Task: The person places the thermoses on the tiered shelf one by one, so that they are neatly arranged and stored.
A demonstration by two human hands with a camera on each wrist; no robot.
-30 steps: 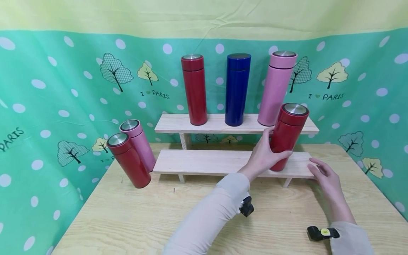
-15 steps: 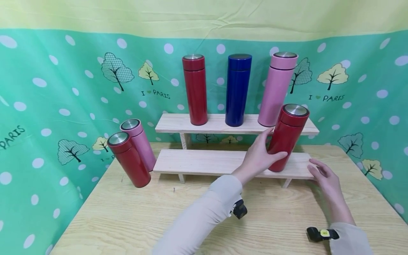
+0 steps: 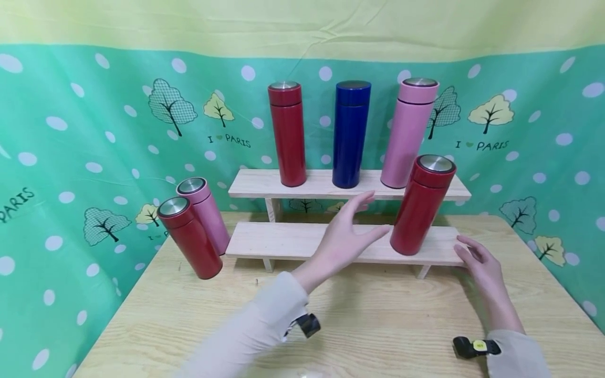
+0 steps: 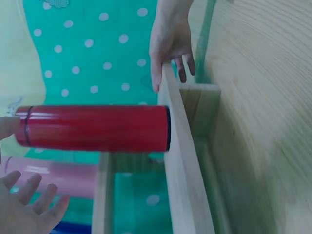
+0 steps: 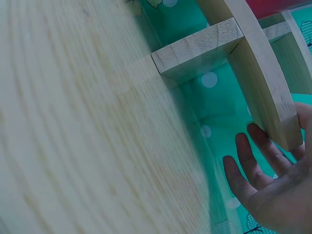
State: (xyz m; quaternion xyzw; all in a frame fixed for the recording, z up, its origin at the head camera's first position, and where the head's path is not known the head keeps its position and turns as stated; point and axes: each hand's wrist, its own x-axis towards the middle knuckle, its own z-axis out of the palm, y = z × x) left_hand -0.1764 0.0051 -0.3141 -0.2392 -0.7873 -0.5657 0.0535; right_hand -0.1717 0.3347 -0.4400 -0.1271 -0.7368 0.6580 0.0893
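My left hand [image 3: 344,239] is open beside a red thermos bottle [image 3: 423,205], apart from it, with a gap between fingers and bottle. That bottle stands upright on the right part of the lower wooden shelf [image 3: 279,239]; in the left wrist view the same red bottle [image 4: 97,127] lies across the picture. My right hand [image 3: 484,268] holds the right end of the lower shelf, and the right wrist view has its fingers [image 5: 248,161] on either side of the board end. On the upper shelf [image 3: 255,184] stand a red bottle [image 3: 288,136], a blue bottle [image 3: 351,136] and a pink bottle [image 3: 410,134].
At the left, on the wooden table [image 3: 189,325], another red bottle [image 3: 191,239] stands in front of a pink bottle [image 3: 208,215]. A green printed curtain [image 3: 118,157] hangs behind the shelves. Short wooden legs [image 3: 268,265] carry the lower shelf.
My left hand has let go of the red bottle on the lower shelf and drawn back to the left. The bottle stays standing there. My right hand keeps its place at the shelf end.
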